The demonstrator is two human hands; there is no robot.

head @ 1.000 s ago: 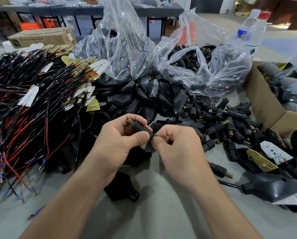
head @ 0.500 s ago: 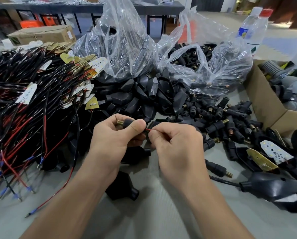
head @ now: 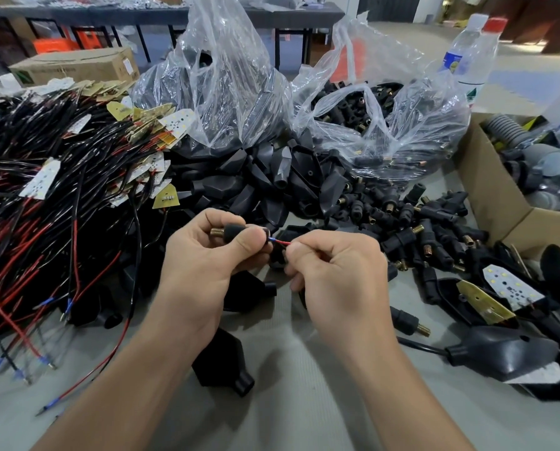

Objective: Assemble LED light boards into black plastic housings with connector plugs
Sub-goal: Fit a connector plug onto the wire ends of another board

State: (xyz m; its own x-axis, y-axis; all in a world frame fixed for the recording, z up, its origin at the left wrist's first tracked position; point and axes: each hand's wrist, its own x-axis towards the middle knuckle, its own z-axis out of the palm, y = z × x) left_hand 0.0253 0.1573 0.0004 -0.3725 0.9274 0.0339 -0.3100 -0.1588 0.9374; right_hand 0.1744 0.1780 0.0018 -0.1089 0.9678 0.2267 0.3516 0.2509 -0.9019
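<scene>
Black plug (head: 232, 230), brass tip pointing to 9 o'clock, sits mid-frame, gripped between the left hand's (head: 207, 265) curled thumb and fingers. Right hand (head: 337, 275) pinches a red wire (head: 281, 242) entering the plug's 3 o'clock end. Housings (head: 265, 180) are piled at 12 o'clock, wired boards (head: 41, 183) at 9, loose plugs (head: 418, 229) at 2.

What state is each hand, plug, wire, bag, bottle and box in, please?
Left hand: grips the connector plug.
Right hand: pinches the red wire.
Connector plug: lifted, brass tip pointing left.
Red wire: blue-sleeved end at the plug's rear.
Plastic bag of plugs: open.
Red-capped bottle: upright, capped.
Cardboard box at right: open.
</scene>
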